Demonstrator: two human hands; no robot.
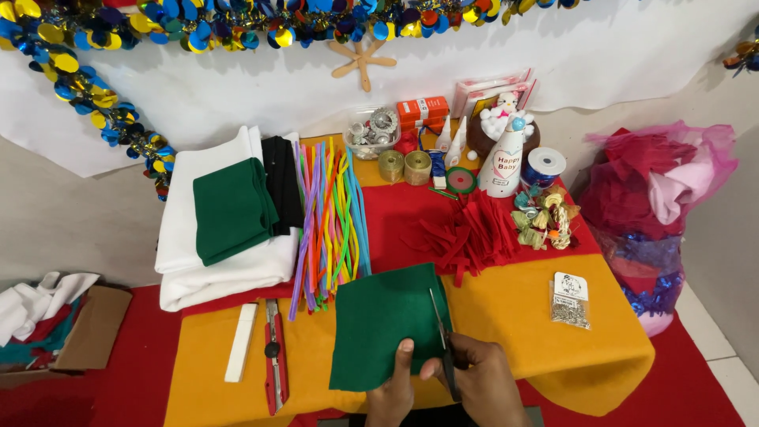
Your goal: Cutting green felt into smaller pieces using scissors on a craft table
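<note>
Head view: you look down on your two hands at the near edge.
Left hand (393, 387): thumb pinches the green felt sheet's (379, 324) near edge.
Right hand (481, 386): closed around scissors (443, 336), blades up its right side.
Felt sheet: flat on the yellow tabletop (522, 316).
Beyond: red felt scraps (466, 233), pipe cleaners (332, 221), folded fabrics (225, 213).

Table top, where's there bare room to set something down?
The table has bare orange cloth between the green felt and the small packet, and past the packet to the right edge. A smaller patch lies left of the white bar. The back, around the ribbon rolls, is crowded.
</note>
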